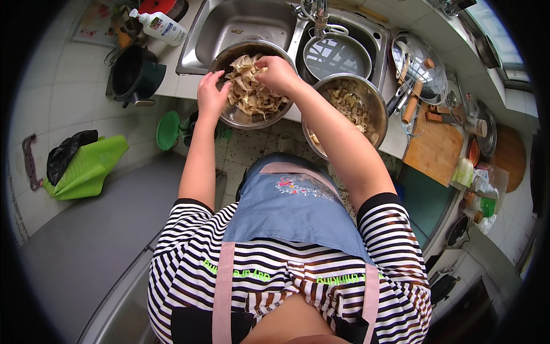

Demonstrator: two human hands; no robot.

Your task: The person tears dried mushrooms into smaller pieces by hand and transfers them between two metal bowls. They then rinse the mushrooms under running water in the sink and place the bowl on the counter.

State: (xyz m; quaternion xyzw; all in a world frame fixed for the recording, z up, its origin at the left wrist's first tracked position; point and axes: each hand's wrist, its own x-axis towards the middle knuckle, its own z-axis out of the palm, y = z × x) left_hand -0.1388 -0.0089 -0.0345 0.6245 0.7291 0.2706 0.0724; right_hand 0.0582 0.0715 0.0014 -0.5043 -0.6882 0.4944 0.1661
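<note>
A steel bowl [251, 122] holding pale brown mushroom pieces [253, 92] stands at the front rim of the left sink basin. My left hand [212, 92] rests at this bowl's left side, fingers apart and near the mushrooms. Above the heap, my right hand [277, 75] has its fingertips bent into the pieces; whether it grips any cannot be told. A second steel bowl [380, 112] to the right contains smaller torn mushroom pieces [350, 105], partly covered by my right forearm. Behind it, a round pan of water [337, 56] sits in the right basin under the faucet [321, 19].
A white pump bottle [161, 28] and a dark green pot [135, 75] are on the left. Right of the sink lie a glass lid [419, 64], utensils with wooden handles [412, 101] and a wooden cutting board [434, 144]. A green stool [168, 130] stands below the counter.
</note>
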